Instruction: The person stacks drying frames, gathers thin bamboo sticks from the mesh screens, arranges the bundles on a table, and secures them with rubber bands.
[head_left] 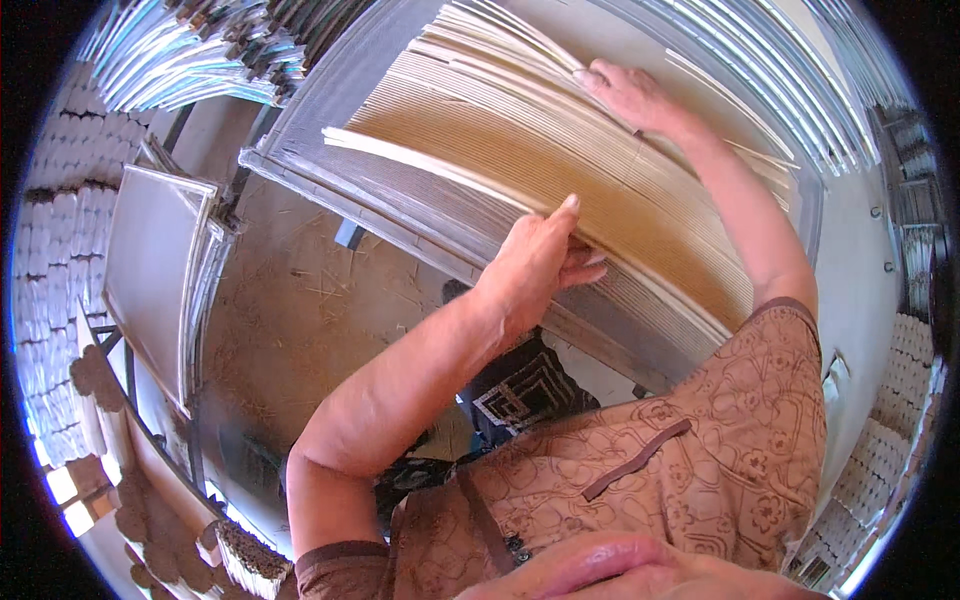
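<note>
Across the framed screen (pixel 420 207) lie pale sticks (pixel 560 150); left grip (pixel 532 256) holds several; whether right grip (pixel 637 97) holds any, I cannot tell.

Passage: above the sticks (pixel 590 175), between left hand (pixel 535 255) and right hand (pixel 632 97) — approachable from the left end. Obstacles: right forearm (pixel 745 205), over the right end; left forearm (pixel 400 395), across the near frame edge (pixel 350 208).

Slender sticks (pixel 560 160) look like matt pale wood, their framed screen (pixel 400 195) dull grey mesh, the shirt (pixel 740 440) matt cloth.
</note>
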